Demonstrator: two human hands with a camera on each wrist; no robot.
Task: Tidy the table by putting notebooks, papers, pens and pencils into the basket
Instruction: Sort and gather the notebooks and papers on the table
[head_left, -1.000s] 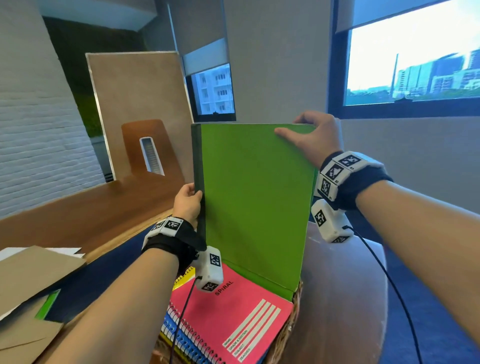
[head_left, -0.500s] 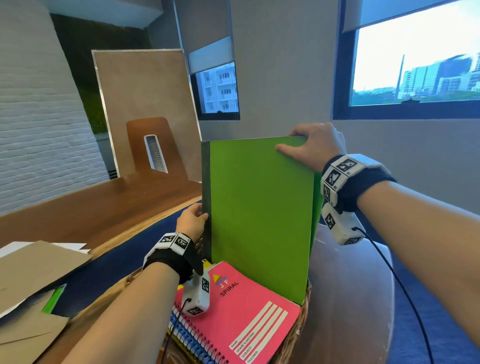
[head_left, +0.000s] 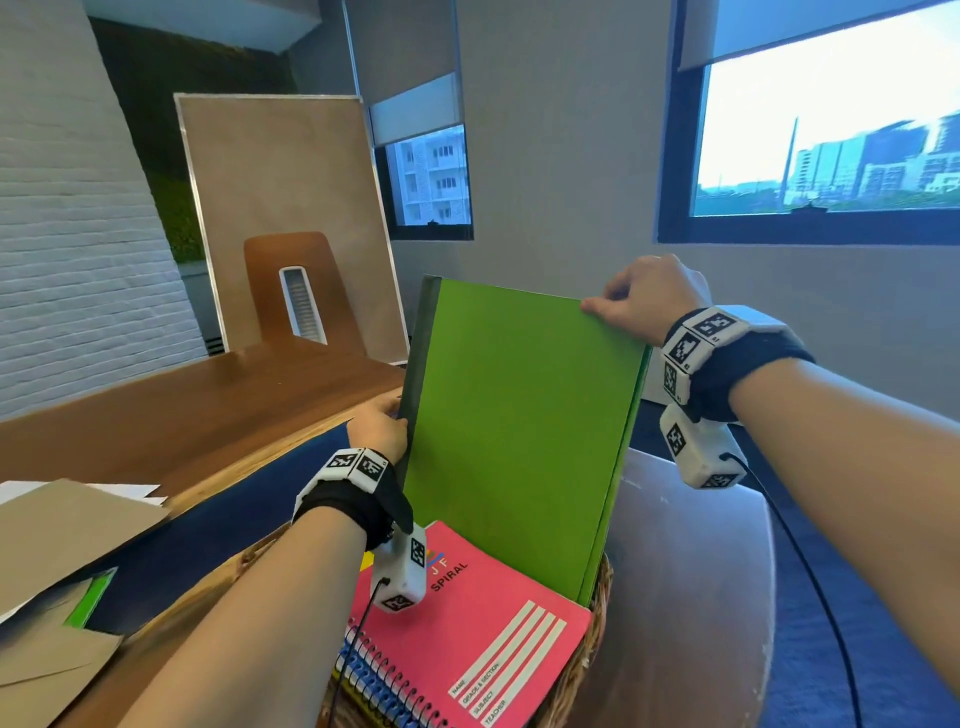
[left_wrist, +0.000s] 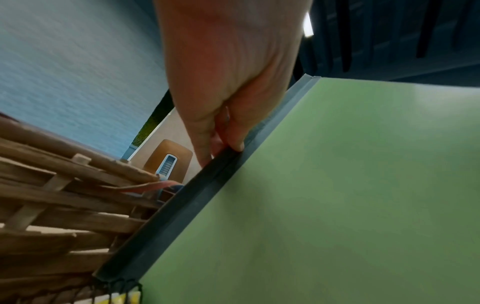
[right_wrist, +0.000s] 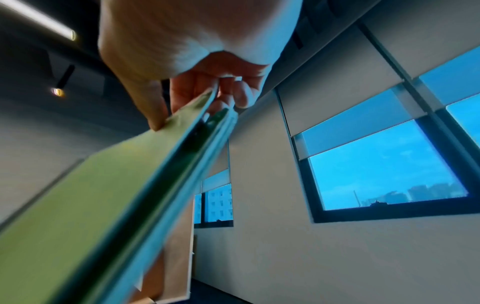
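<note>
Green notebook (head_left: 519, 431) standing nearly upright, lower edge down inside wicker basket (head_left: 597, 613), behind pink spiral notebook (head_left: 467, 634) lying flat below left wrist. Left hand (head_left: 379, 428) gripping dark spine partway up, fingers (left_wrist: 207, 131) curled around it. Right hand (head_left: 649, 301) pinching top right corner, thumb on front cover. Brown envelopes (head_left: 57, 530) well off to left of left hand.

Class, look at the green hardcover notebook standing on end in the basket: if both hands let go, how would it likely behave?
The green notebook looks stiff: its cover stays flat though held only at its edges. It stands nearly upright, lower edge inside the basket, so it would probably tip, likely onto the pink spiral notebook. The left hand pinches its spine and the right hand its top corner.
</note>
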